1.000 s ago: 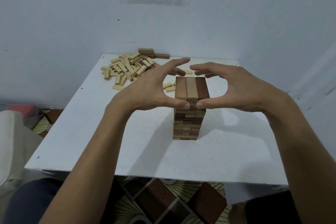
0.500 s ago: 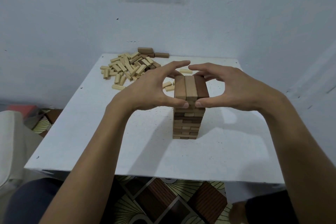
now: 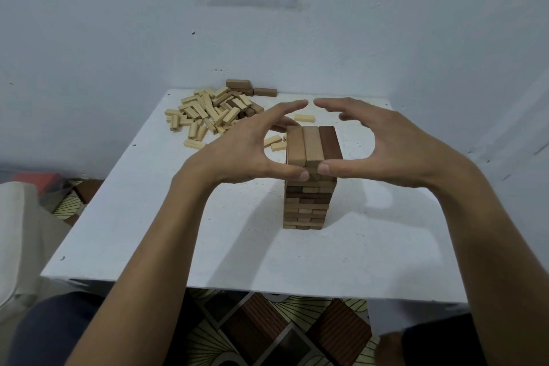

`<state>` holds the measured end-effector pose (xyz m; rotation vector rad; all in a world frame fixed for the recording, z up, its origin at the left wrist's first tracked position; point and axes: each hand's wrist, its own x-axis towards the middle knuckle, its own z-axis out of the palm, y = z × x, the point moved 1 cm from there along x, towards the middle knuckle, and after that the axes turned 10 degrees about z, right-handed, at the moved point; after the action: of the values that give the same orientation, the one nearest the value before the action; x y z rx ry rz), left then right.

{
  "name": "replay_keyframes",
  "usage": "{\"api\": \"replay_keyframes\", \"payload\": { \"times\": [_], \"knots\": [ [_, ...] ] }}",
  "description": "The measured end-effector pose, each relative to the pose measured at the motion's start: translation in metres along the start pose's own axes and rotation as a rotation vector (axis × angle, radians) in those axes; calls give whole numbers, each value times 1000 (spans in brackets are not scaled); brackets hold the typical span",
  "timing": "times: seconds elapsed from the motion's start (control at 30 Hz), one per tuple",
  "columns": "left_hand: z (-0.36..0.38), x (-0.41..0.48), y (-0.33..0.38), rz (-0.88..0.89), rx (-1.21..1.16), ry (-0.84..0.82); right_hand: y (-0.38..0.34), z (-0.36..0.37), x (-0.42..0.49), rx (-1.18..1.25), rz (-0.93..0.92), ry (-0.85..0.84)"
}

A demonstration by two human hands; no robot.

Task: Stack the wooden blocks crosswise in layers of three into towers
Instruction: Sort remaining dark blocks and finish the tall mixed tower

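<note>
A tower of wooden blocks (image 3: 307,202) stands mid-table, several crosswise layers high, in light and dark wood. Its top layer (image 3: 312,144) has three blocks pointing away from me, the right one dark brown. My left hand (image 3: 237,152) and right hand (image 3: 395,146) arch around that top layer from either side. Both thumbs touch the tower's near face just under the top layer. The fingers curve over the far end, tips almost meeting and apart from the blocks. Neither hand holds a block.
A heap of pale loose blocks (image 3: 208,113) lies at the back left of the white table (image 3: 208,232), with darker blocks (image 3: 249,88) behind it. A few stray blocks (image 3: 274,143) lie left of the tower. The wall stands right behind the table.
My fingers closed onto the far end of the top layer half a second ago and have now lifted up and away from it. The thumbs stay at the near face.
</note>
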<state>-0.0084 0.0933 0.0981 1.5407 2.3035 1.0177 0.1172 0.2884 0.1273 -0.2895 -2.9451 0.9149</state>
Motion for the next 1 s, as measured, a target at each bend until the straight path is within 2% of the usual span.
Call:
{"api": "replay_keyframes", "payload": {
  "times": [0.3,0.57,0.73,0.83,1.0],
  "knots": [
    [-10,-45,-18,-42,-44,140,-43,11,-22,-67,-135,341],
    [-22,-95,-66,-172,43,241,-109,78,-7,39,-186,311],
    [-37,-98,-96,-176,109,308,-135,119,38,62,-67,240],
    [-50,-82,-113,-141,157,340,-137,135,78,110,35,280],
    [-69,-32,-147,-117,194,370,-122,149,153,213,317,360]
  ]
}}
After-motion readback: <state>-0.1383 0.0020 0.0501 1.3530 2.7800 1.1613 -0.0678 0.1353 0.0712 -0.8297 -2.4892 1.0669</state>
